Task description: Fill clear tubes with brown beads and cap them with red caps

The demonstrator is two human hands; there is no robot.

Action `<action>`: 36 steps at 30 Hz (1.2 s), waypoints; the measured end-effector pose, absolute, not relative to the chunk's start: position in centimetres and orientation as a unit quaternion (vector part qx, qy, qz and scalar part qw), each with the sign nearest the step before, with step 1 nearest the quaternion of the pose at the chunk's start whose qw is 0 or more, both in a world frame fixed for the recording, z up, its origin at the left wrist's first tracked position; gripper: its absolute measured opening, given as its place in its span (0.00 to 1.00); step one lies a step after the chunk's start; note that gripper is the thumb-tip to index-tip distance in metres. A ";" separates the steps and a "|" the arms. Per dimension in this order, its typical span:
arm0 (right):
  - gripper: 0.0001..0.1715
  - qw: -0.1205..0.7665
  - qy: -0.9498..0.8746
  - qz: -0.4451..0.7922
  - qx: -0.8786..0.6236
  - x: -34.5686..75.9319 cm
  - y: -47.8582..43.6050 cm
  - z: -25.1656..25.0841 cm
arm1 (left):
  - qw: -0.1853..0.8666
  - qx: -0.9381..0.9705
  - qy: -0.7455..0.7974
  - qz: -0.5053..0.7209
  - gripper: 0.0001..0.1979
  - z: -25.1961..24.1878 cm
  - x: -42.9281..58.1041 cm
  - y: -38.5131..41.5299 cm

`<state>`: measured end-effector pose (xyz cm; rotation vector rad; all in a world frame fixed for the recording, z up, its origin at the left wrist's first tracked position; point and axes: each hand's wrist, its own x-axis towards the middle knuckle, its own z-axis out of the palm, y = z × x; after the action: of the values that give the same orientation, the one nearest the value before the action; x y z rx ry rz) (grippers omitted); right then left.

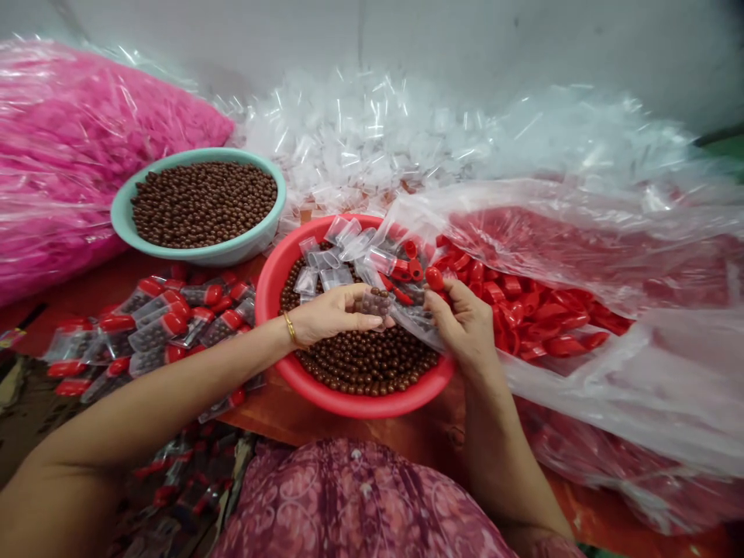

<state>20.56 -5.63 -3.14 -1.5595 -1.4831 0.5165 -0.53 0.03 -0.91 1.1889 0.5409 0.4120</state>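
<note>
Above the red basin [366, 408], my left hand [334, 314] pinches a small clear plastic container [376, 303] with brown balls inside. My right hand [462, 314] holds a red cap [435, 278] between thumb and finger, to the right of the container and apart from it. Glossy brown balls [372, 364] fill the basin's lower part. Clear tubes [349, 240] without caps lie on the balls at the back of the basin. More red caps [523, 310] spill from an open plastic bag just right of my right hand.
A light-blue basin [123, 217] of brown balls [203, 203] stands at the back left. Filled, red-capped containers [156, 318] are piled left of the red basin. A bag of pink pieces [87, 139] and a heap of clear tubes [372, 124] lie along the back.
</note>
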 end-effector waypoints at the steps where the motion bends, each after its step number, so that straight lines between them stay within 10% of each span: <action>1: 0.14 0.450 -0.596 0.218 -0.629 20.6 -5.6 -3.2 | 0.779 0.541 0.244 0.202 0.15 -0.8 -0.6 -0.2; 16: 0.07 0.538 -0.497 0.435 -0.524 16.5 -5.8 -1.2 | 0.506 0.779 0.254 0.270 0.11 -0.7 -1.3 -0.1; 36: 0.13 0.392 -0.643 0.434 -0.495 16.5 -5.2 0.5 | 0.560 0.772 0.228 0.197 0.05 -0.8 -1.5 -0.5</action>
<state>16.53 -5.16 0.46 -1.2563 -1.6330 1.1029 -1.51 -0.53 -0.76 1.8197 0.5383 0.4655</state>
